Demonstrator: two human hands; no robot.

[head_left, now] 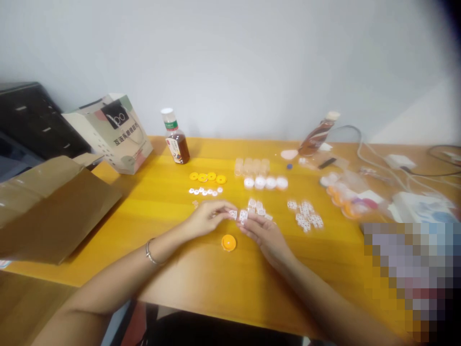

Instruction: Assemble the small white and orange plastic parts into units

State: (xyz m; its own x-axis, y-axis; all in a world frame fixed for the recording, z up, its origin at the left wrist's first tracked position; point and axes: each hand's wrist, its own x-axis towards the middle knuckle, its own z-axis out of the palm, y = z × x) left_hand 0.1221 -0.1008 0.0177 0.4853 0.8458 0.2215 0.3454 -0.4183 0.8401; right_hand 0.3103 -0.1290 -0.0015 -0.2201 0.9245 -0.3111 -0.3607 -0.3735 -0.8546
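Observation:
Between the thumb and fingers of my left hand is a small white perforated piece. My right hand pinches a second white perforated piece, close beside the first. Just below them on the table lies an orange disc with a light centre. Behind my right hand are loose white pieces, partly hidden by its fingers. Another cluster of white perforated pieces lies to the right. Beyond my left hand sit small white discs and a row of orange discs.
White round parts stand before clear cups. Bottles stand at back left and back right. A cardboard box and paper bag occupy the left; cables and plastic packaging lie right.

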